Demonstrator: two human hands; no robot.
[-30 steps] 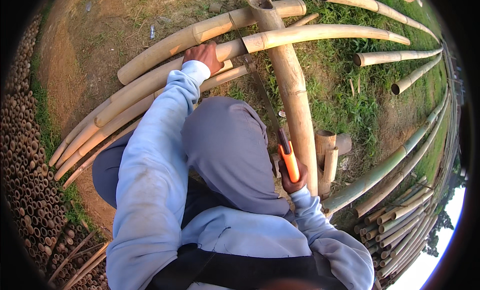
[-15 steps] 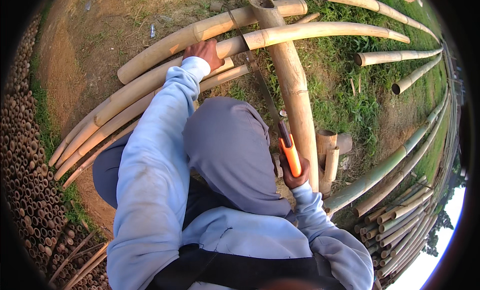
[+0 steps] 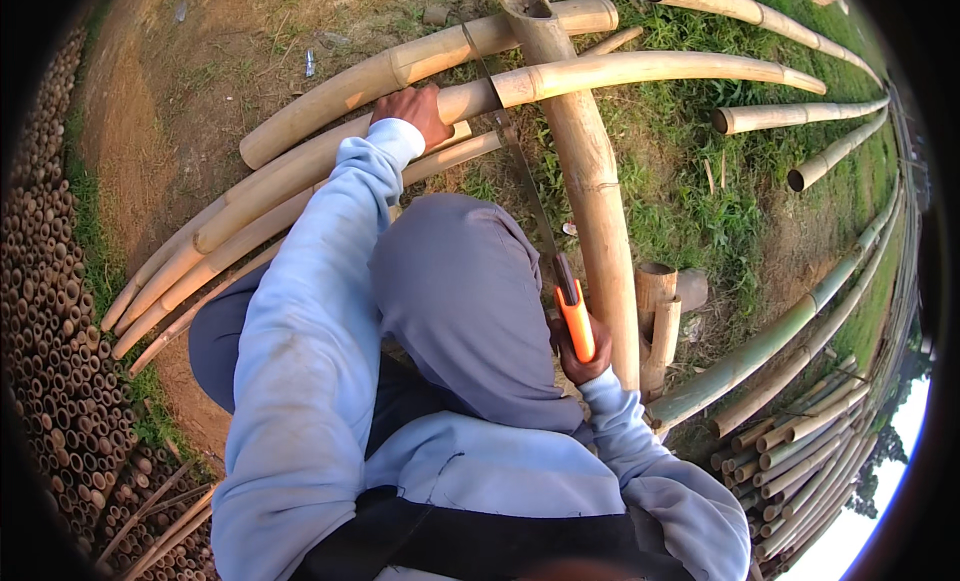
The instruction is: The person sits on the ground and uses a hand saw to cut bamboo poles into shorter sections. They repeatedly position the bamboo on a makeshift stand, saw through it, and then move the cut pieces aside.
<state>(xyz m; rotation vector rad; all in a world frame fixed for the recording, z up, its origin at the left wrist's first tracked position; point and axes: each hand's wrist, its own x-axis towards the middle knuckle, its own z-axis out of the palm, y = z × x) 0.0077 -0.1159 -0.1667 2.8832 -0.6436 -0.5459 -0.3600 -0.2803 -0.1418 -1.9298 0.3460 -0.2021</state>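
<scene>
My left hand (image 3: 415,113) is closed over a long bamboo pole (image 3: 610,76), pressing on it just left of the saw. My right hand (image 3: 583,351) grips the orange handle of a hand saw (image 3: 530,186). The saw's long blade crosses the pole, set in a cut beside my left hand. That pole lies over a thick bamboo post (image 3: 590,171) that runs away from me. Behind it lies another thick bamboo pole (image 3: 350,86), and more poles lie on the near side under my left forearm. My bent knee (image 3: 455,291) is between my arms.
Stacked bamboo with round cut ends (image 3: 65,351) fills the left edge. Short bamboo stakes (image 3: 657,321) stand by the post near my right hand. More poles (image 3: 790,116) lie on grass at right, above a pile of bamboo (image 3: 800,441).
The saw and my right hand have drawn slightly back toward me, with the blade still in the pole. My left hand keeps its hold. The whole view has shifted slightly.
</scene>
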